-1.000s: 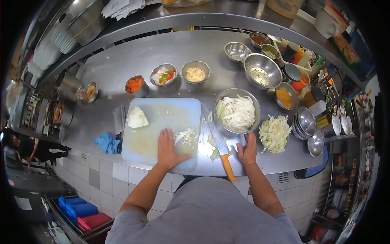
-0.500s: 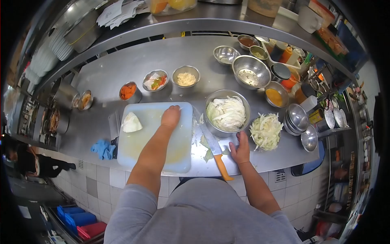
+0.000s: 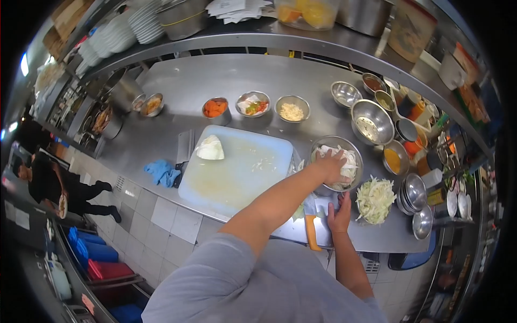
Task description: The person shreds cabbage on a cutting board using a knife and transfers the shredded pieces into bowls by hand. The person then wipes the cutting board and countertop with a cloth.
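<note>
"Fingers spread and slightly bent on our left hand (image 3: 329,167), we're pressing into the shredded cabbage (image 3: 349,160) in the metal bowl (image 3: 360,171). Have we got hold of any?"

"We can't tell; our palm covers too much. What about our right hand (image 3: 339,216)?"

"Open, thumb apart from the fingers, holding nothing. We have it at the bowl's six o'clock, close to the rim; whether we touch the metal, we can't say."

"And around the bowl?"

"We see a loose cabbage pile (image 3: 376,200) at four to five o'clock and the knife's yellow handle (image 3: 311,231) at seven, both on the tabletop (image 3: 398,237)."

"The cutting board (image 3: 237,175)?"

"At nine, with a cabbage wedge (image 3: 210,148) towards its own ten o'clock and a few shreds (image 3: 264,164) near two to three."
</note>
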`<state>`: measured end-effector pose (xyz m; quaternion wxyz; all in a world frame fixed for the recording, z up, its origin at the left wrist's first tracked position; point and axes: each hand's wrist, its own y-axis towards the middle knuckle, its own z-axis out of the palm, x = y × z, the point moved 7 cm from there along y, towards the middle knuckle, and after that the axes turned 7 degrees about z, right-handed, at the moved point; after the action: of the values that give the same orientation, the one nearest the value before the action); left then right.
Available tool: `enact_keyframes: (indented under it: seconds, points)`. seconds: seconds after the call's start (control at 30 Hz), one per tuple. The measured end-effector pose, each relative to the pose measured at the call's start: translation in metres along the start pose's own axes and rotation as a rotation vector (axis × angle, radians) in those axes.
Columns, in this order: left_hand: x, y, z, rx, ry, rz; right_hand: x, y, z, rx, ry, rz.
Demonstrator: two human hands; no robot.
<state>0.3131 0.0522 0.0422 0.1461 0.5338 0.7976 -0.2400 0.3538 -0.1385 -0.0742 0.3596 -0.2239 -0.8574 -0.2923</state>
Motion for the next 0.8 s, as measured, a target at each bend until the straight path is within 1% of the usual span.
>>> enact_keyframes:
  seconds: [0.03,0.1,0.17,0.2,0.23,0.27,0.33,0.37,0.43,0.47,0.53,0.57,0.6,0.63,0.67,0.73,0.77,0.8]
  points:
    - [0.004,-0.007,-0.001,-0.011,-0.004,-0.008,0.002,0.000,-0.001,0.013,-0.005,0.010]
    - [0.009,-0.023,-0.022,-0.348,-0.031,0.183,0.000,0.002,0.000,0.012,0.006,-0.006]
    - [0.038,-0.070,-0.062,-0.576,-0.124,0.275,-0.002,-0.003,-0.001,0.006,0.018,-0.003]
    - [0.070,-0.095,-0.073,-0.773,-0.008,0.206,-0.002,-0.003,-0.001,0.009,0.024,0.005]
    - [0.103,-0.126,-0.086,-0.878,0.142,0.006,-0.003,-0.001,-0.001,0.011,0.029,0.011]
    - [0.159,-0.151,-0.091,-0.866,0.140,-0.199,-0.004,-0.001,-0.002,0.006,0.027,0.013]
    - [0.249,-0.219,-0.083,-0.698,0.251,-0.870,-0.004,-0.002,-0.001,0.007,0.047,-0.018]
    - [0.277,-0.255,-0.079,-0.636,0.298,-1.045,-0.003,-0.001,-0.002,0.005,0.046,-0.018]
    - [0.320,-0.294,-0.048,-0.685,0.172,-0.835,0.000,-0.001,-0.003,0.009,0.051,-0.028]
    - [0.318,-0.299,-0.044,-0.691,0.168,-0.837,0.010,-0.003,-0.007,0.011,0.049,-0.035]
    - [0.305,-0.302,-0.038,-0.620,0.181,-0.812,0.050,-0.020,-0.019,-0.002,-0.406,-0.080]
    - [0.282,-0.306,-0.036,-0.614,0.173,-0.817,0.064,-0.033,-0.024,0.007,-0.411,-0.080]
    - [0.247,-0.308,-0.037,-0.598,0.158,-0.857,0.073,-0.048,-0.018,0.179,-0.423,-0.054]
    - [0.225,-0.309,-0.031,-0.582,0.144,-0.894,0.082,-0.060,-0.010,0.348,-0.433,-0.027]
    - [0.223,-0.307,-0.011,-0.575,0.136,-0.893,0.098,-0.065,-0.009,0.354,-0.440,-0.023]
    - [0.217,-0.300,0.018,-0.724,0.197,-0.754,0.102,-0.079,0.006,0.630,-0.376,0.275]
    - [0.222,-0.305,0.022,-0.718,0.188,-0.750,0.100,-0.079,0.011,0.687,-0.361,0.293]
    - [0.227,-0.311,0.023,-0.814,-0.036,-0.579,0.099,-0.079,0.015,0.688,-0.369,0.300]
